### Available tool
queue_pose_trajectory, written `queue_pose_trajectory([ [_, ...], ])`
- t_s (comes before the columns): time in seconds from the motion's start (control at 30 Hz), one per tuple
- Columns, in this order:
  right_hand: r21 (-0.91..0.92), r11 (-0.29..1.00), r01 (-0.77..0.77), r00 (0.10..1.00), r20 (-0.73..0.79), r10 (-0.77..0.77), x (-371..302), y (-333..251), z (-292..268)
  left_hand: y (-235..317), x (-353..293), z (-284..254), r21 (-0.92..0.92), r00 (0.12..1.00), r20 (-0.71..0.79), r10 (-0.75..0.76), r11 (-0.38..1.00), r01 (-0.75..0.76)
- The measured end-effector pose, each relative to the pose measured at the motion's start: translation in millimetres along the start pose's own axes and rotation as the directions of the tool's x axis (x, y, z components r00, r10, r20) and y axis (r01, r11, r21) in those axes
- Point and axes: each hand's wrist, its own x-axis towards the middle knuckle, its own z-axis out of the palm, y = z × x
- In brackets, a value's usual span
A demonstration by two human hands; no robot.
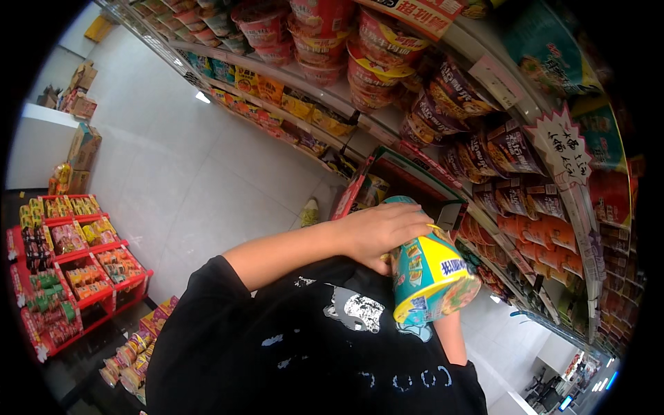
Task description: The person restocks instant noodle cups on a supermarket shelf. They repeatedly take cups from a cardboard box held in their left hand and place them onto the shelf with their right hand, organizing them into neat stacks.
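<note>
A teal and yellow instant noodle bucket (436,277) is tilted in front of my chest, its printed round lid facing down and to the right. My left hand (387,232) is closed over the bucket's side, fingers lying across the teal wall. Behind the bucket my right forearm (453,339) comes up, but the right hand itself is hidden. Just beyond the bucket is an open cardboard box (353,190) with red and green edges; at least one noodle tub (377,188) shows inside it.
Shelves on the right hold stacked red noodle buckets (321,31) and purple noodle bowls (512,149). A star-shaped price sign (564,149) hangs from a shelf edge. Left, across the grey tiled floor (207,180), stands a red tiered snack rack (79,270); cartons (84,149) are stacked behind.
</note>
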Motion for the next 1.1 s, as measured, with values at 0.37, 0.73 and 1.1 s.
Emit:
queue_pose_trajectory([
  [0.37,0.288,0.957,0.022,0.991,-0.133,0.017,-18,-25,-40,5,59,11,0.122,0.972,0.096,0.216,0.966,-0.227],
  [0.73,0.325,0.924,0.202,0.974,-0.163,-0.156,20,-25,-95,-31,78,51,0.441,0.965,0.261,0.022,0.886,-0.14],
  [1.1,-0.13,0.923,0.363,0.878,-0.285,-0.385,57,-26,-100,-62,13,65,0.482,0.973,0.183,-0.143,0.875,0.038],
])
